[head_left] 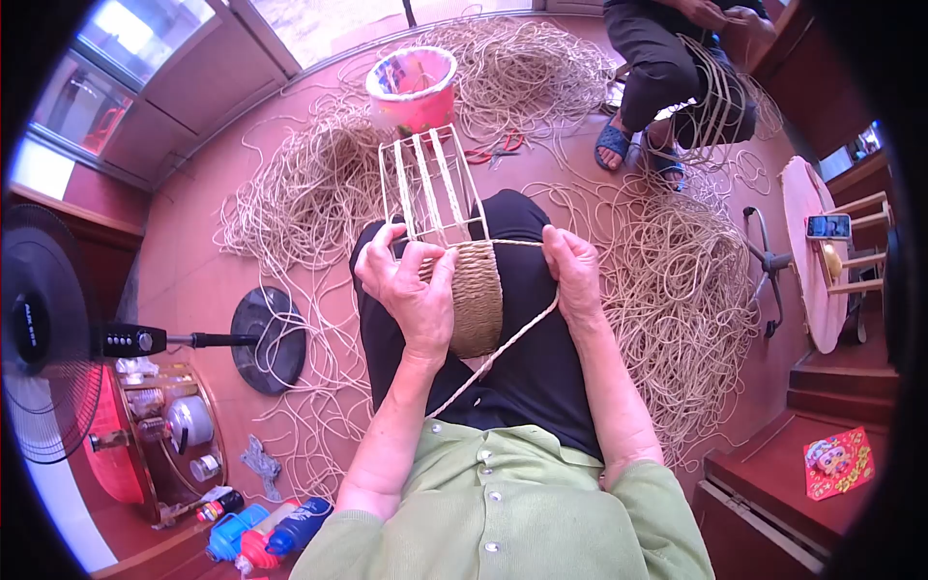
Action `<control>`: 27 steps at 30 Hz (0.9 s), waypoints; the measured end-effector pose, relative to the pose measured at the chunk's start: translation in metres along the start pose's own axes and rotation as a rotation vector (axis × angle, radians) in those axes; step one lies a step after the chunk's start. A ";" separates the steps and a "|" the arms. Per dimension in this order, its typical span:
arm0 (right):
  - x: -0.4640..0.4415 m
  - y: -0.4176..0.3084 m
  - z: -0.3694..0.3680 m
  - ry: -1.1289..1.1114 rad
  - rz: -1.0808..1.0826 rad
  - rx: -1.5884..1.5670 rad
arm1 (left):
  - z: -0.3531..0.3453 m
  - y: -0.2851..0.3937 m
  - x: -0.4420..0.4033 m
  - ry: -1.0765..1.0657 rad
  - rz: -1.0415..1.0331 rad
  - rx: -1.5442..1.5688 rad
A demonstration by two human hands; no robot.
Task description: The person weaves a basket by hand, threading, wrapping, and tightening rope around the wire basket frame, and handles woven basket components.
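Note:
A half-woven basket [477,304] rests on my lap, its lower part covered in tight rows of twisted cord. Beyond the weave, its bare wire frame [425,174] sticks out, with cord-wrapped bars. My left hand [411,285] is closed on the basket at the weave's edge, thumb and fingers pinching there. In a closed grip, my right hand [573,271] holds the cord [517,243] to the right of the basket. One stretch runs taut from the weave to this hand. Another length hangs from it down across my lap toward my shirt.
Heaps of loose cord [677,329] spread over the floor on both sides. Ahead stand a pink bucket [416,111] and red-handled pliers [501,152]. A seated person [667,87] handles cord at upper right. A fan [43,329] stands left; a round stool [812,280] lies tipped right.

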State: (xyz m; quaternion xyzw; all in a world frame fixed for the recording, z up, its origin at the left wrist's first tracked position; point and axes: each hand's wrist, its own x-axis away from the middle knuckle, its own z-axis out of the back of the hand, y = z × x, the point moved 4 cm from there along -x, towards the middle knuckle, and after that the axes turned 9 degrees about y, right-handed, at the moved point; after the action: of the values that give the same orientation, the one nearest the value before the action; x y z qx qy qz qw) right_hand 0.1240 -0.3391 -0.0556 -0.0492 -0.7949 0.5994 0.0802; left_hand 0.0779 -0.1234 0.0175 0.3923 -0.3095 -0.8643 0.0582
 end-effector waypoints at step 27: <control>-0.177 -0.161 0.104 0.249 0.549 1.582 | 0.320 -0.275 0.021 -0.391 0.840 0.305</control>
State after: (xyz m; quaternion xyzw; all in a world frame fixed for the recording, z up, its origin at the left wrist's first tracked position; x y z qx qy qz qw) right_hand 0.2815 -0.5129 0.0587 -0.2357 -0.0863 0.9675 0.0295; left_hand -0.1259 0.2466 0.0049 0.0678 -0.5694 -0.7683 0.2844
